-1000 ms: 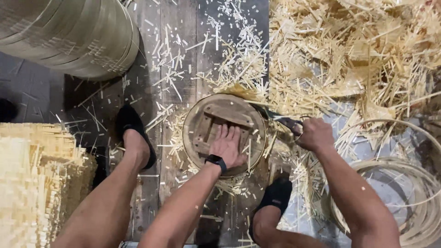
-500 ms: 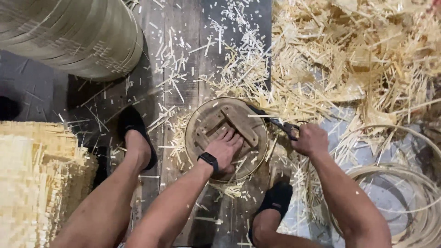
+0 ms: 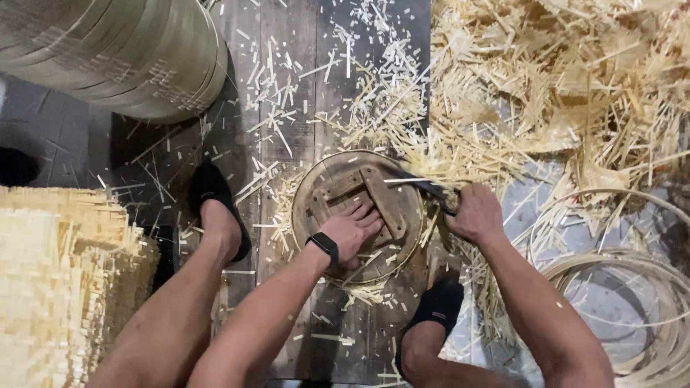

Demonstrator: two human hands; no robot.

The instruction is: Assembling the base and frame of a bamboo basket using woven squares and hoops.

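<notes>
One round wooden frame (image 3: 356, 212), centre of the floor (image 3: 287, 57), its lower half covered by the left hand (image 3: 356, 233), fingers flat and spread. At its 3 o'clock, the right hand (image 3: 474, 213), fisted around one dark blade (image 3: 424, 188), tip indistinct. Two black-socked feet. Bamboo offcuts (image 3: 546, 93) at 1 o'clock, uncountable.

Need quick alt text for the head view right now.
Left hand presses on a round woven tray with wooden crossbars; right hand holds a dark tool at its rim. Bamboo offcuts litter the floor.
</notes>
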